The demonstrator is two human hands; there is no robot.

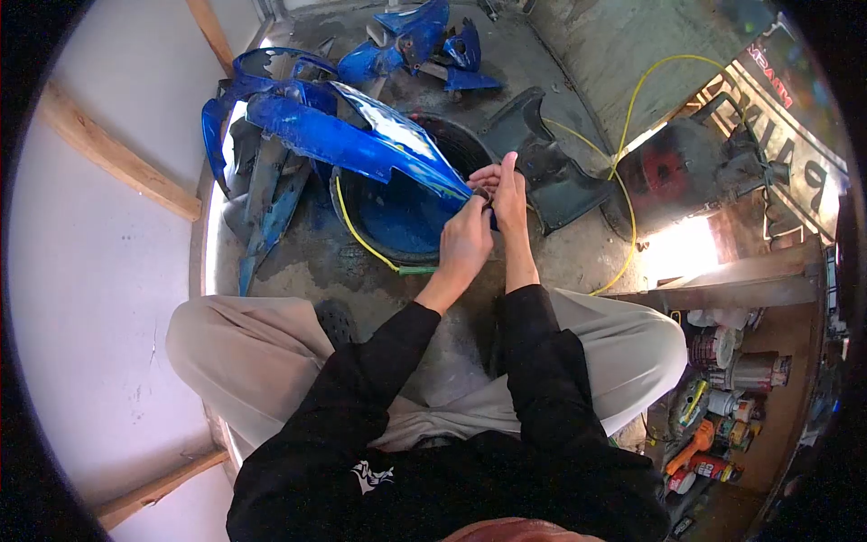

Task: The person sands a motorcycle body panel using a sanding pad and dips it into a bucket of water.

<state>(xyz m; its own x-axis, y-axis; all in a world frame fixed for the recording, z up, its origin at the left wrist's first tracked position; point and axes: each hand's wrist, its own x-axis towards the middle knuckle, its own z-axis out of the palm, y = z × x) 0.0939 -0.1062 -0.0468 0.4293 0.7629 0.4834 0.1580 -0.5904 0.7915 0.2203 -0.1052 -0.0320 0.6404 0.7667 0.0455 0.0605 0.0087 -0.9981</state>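
Narrow tip worked by two hands above a black tub

A long blue panel [334,140] slanted across the black tub [463,143], its narrow tip toward the person and its broad end among other blue parts on the far left. The left hand [465,242] was at the tip, fingers curled together; whether they clamped the panel or the small dark thing [483,193] between the hands could not be told. The right hand [510,203] stood beside it, thumb raised and the fingers bent inward; their contact with the tip was hidden.

The likeliest trouble was a slip. With both hands at one end, the panel's length lay beyond them, and its support at the broad end could not be made out. A loose hold or a sudden twist could have swung it off line, dropping it into the tub or scraping its glossy face on the rim. Hard pressure near the tapered tip could have cracked it, and a sharp edge there could have nicked a finger.

The yellow hose [348,217], which hung over the near left rim with a green end piece [417,270], could have been snagged if the panel dipped. The black curved part [564,185] lay on the floor [562,255] close to the right hand, where an outward jerk might have knocked it.
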